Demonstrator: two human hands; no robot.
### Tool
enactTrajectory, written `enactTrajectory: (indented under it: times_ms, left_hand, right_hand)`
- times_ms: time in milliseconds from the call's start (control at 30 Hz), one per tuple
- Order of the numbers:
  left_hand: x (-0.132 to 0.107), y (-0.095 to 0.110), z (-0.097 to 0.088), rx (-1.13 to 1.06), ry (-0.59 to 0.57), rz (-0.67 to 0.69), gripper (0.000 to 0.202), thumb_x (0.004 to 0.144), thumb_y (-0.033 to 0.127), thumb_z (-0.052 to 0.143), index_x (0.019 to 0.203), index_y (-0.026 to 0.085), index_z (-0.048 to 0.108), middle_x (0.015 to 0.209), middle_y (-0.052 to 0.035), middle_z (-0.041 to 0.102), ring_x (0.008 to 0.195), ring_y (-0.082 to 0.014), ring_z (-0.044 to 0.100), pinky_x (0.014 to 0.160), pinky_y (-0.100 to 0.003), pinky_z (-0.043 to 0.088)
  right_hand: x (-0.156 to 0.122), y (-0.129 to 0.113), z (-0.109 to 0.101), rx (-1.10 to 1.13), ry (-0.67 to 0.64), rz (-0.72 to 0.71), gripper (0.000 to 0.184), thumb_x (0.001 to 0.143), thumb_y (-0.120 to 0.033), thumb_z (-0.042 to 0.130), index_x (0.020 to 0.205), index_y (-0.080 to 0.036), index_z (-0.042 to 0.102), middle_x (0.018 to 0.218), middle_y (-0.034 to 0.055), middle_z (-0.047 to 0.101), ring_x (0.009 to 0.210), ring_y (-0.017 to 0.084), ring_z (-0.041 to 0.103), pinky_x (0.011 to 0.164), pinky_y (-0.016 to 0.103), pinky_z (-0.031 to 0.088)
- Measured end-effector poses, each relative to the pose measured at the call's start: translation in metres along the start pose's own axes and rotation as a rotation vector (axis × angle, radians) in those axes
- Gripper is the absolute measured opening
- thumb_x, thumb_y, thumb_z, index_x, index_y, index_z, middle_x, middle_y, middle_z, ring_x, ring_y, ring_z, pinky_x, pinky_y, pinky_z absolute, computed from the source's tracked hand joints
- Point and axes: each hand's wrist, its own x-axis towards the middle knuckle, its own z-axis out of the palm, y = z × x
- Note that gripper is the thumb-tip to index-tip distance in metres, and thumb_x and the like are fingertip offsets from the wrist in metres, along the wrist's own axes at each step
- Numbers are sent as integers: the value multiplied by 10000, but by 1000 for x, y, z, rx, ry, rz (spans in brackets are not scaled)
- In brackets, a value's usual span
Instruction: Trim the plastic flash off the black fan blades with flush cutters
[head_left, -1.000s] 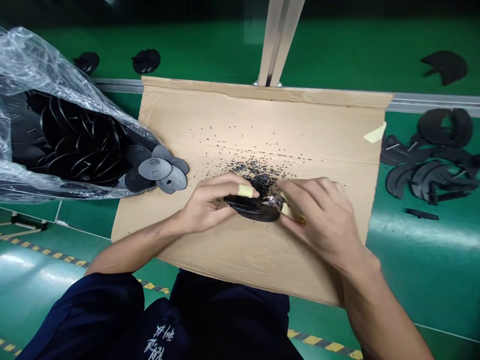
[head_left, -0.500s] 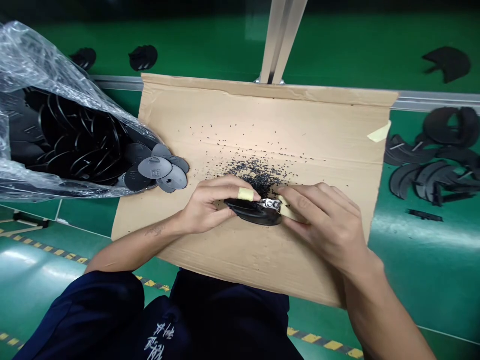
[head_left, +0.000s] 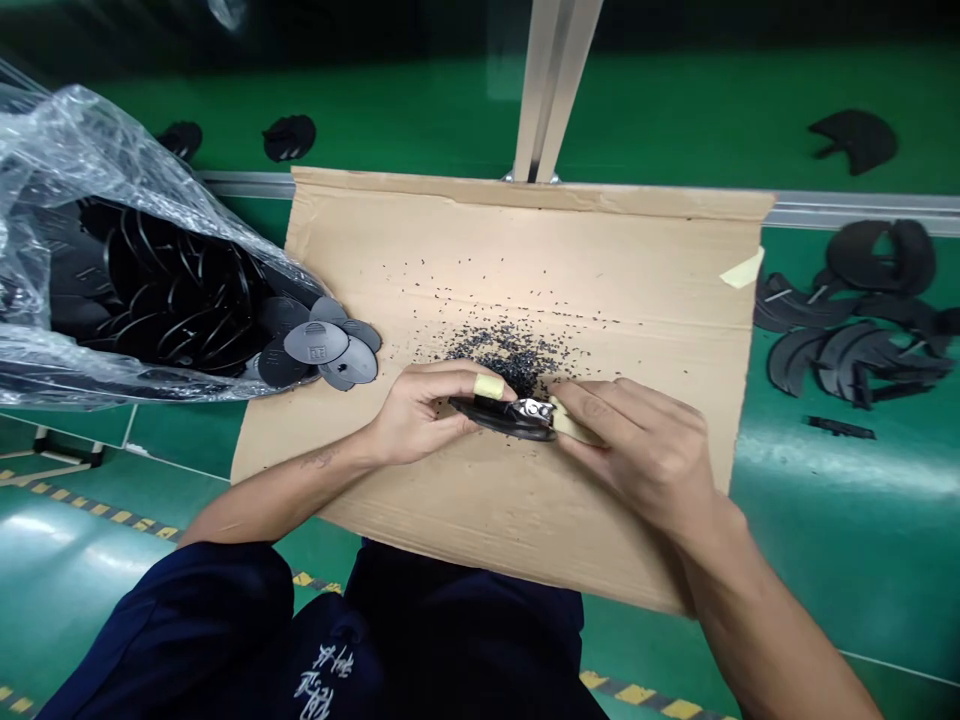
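Between thumb and fingers, my left hand grips a black round plastic disc, seen nearly edge-on. Yellow tape wraps one of its digits. My right hand is closed around nippers with pale yellow grips; their metal head rests at the disc's upper right edge. The jaw tips are too small to make out clearly. Just beyond the hands, a heap of tiny black plastic clippings is scattered over a cardboard sheet.
At left, a clear plastic bag spills black discs onto the cardboard. Curved black parts lie to the right. Behind the cardboard stands a metal post. A notched black disc lies at the far right.
The disc appears tilted a little flatter, and my right hand with the nippers has shifted slightly left. The camera view has also moved slightly. Both holds stay the same.
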Motion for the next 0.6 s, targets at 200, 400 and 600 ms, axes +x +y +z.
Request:
enactTrajectory:
  times_ms: [200,400,600]
  left_hand:
    - [10,11,-20,73,18,-79,265,981,344,653,1180,176,700,1088,-90,770,1001,-163,742,883,-273,613]
    - [78,8,-93,498,29,1,410,1080,423,391,1251,173,667,1240,-118,711,1207,-199,662,1093,-396,519]
    - [173,-36,-136,916,-13,-241,403,904,222,647,1292,115,630,1374,-154,651,1314,-274,569,1203,-466,390]
  right_hand:
    - [6,4,-12,204,125,68,269,961,-246,673,1229,-226,650,1060,79,764,908,217,722,757,364,571]
    - [0,21,-15,-230,238,-82,224,982,-306,605,1160,-178,651,992,118,745,862,266,647,683,377,439]
    - [-7,19,-2,-288,110,-35,222,1005,-241,495,1127,-174,667,971,105,733,846,240,598,712,363,428]
